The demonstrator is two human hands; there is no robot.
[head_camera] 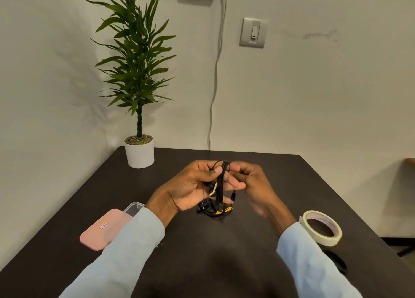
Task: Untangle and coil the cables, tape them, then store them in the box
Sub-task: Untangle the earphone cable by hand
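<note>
Above the middle of the dark table [224, 253], my left hand [190, 187] and my right hand [251, 181] both grip a bundle of thin black cables [222, 181]. The strands run up between my fingertips and hang down. A small plug dangles near my right palm. Below my hands a tangled heap of black and yellow cable [221, 210] lies on the table. A roll of cream tape [321, 228] lies flat at the right, beside my right sleeve. A clear box with a pink lid [105, 228] sits at the left, partly hidden by my left sleeve.
A potted plant in a white pot [139, 152] stands at the table's far left corner. A black ring-shaped object [336, 261] lies near the right edge, below the tape. A grey wire [215, 84] runs down the wall behind the table.
</note>
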